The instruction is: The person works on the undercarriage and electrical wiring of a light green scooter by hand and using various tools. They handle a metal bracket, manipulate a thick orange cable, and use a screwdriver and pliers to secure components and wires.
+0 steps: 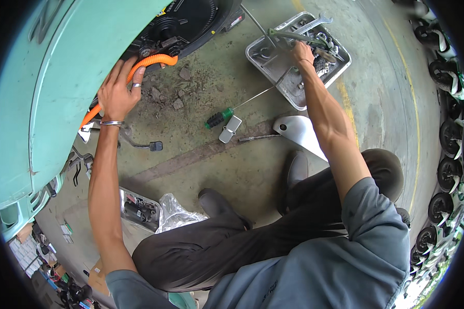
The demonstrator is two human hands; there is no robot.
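My left hand [119, 90] is at the lower edge of a mint-green vehicle panel [69, 67], with thumb and fingers around an orange corrugated tube [154, 59]. The tube's free end points toward a dark, round mechanical part [183, 23]. My right hand [302, 53] reaches into a metal tray [294, 100] of tools and small hardware at the far right. Its fingers are drawn together beside a long green bar [299, 36]; what they pinch is hidden. A large wrench [314, 23] lies across the tray's far side.
Between my hands, a green-and-black screwdriver [219, 118], a small silver cover [230, 129] and dirt clumps [178, 103] lie on the floor. Nearby are a metal rod [260, 137] and a silver-white cover [301, 131]. A second tray [152, 226] with parts and clear plastic [178, 213] sits by my left leg.
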